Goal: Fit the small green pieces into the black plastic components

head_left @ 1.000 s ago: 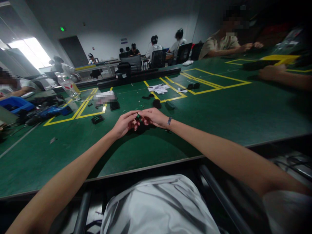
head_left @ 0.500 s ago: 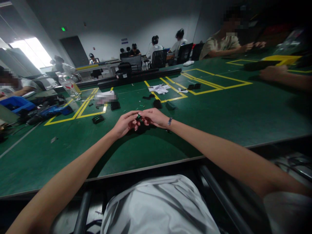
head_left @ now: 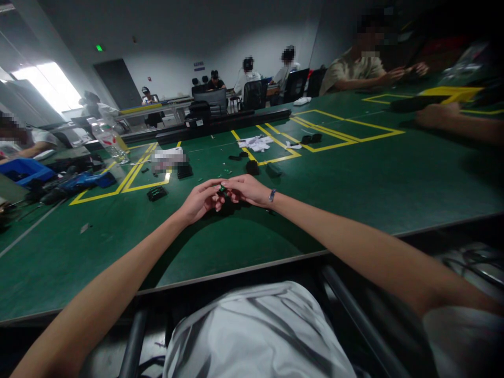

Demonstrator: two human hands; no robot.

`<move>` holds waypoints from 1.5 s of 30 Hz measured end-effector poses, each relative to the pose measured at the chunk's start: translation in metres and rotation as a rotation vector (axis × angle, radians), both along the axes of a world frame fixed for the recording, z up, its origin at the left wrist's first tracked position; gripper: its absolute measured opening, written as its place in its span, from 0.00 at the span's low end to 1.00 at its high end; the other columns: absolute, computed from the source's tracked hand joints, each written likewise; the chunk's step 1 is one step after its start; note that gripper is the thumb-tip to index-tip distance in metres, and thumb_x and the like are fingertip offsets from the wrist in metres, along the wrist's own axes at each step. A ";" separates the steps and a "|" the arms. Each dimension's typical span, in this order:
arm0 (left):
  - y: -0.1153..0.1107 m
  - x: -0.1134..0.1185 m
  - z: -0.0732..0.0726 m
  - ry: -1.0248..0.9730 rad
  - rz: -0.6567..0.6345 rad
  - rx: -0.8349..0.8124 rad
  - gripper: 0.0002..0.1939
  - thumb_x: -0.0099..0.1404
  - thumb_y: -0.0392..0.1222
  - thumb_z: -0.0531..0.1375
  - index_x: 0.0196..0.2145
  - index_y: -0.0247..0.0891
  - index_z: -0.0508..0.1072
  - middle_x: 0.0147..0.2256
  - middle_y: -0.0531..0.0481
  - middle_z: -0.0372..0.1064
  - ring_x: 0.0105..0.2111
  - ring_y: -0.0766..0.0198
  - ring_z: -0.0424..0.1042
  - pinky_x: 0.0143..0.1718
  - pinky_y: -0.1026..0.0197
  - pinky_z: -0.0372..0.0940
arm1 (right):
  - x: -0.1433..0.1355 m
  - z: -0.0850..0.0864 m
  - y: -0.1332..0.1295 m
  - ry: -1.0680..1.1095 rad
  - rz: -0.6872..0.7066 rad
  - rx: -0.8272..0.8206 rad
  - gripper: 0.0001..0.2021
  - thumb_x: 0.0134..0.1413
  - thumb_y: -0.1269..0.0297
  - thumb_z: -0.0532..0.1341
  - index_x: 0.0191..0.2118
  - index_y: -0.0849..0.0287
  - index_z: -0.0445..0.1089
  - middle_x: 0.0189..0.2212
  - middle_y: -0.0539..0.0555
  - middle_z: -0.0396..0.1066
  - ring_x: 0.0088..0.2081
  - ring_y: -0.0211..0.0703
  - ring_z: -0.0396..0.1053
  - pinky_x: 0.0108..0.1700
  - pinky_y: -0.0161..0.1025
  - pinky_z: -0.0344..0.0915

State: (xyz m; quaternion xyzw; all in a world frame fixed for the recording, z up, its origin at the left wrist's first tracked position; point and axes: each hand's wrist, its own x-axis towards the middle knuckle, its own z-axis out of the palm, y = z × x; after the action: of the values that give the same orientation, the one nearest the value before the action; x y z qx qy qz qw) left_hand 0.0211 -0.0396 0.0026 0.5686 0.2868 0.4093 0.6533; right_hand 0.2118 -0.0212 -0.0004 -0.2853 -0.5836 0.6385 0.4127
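Small, glossy dark-green piece (head_left: 222,189) was over the smooth green tabletop (head_left: 354,194), gripped between the fingers of the bare left hand (head_left: 199,203) and bare right hand (head_left: 249,190). Just beyond lay a squat black block (head_left: 252,167); off left, a boxy black part (head_left: 156,193). Farther out were loose white scraps (head_left: 256,143) and a clear plastic bottle (head_left: 110,140).

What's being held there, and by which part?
A small green piece, held between the left hand and right hand; the gripped part is too small to tell.
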 end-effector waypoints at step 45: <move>-0.002 0.003 0.004 -0.022 0.039 -0.026 0.23 0.62 0.42 0.61 0.54 0.33 0.71 0.26 0.47 0.69 0.24 0.64 0.68 0.24 0.63 0.62 | 0.004 0.008 -0.004 0.127 0.083 -0.263 0.05 0.51 0.67 0.65 0.32 0.64 0.70 0.26 0.53 0.69 0.26 0.37 0.64 0.26 0.34 0.59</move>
State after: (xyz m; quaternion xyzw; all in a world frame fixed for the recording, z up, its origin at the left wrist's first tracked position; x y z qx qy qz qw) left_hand 0.0240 -0.0416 0.0069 0.5502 0.2959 0.4243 0.6556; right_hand 0.2155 -0.0247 0.0079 -0.2717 -0.4788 0.7427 0.3813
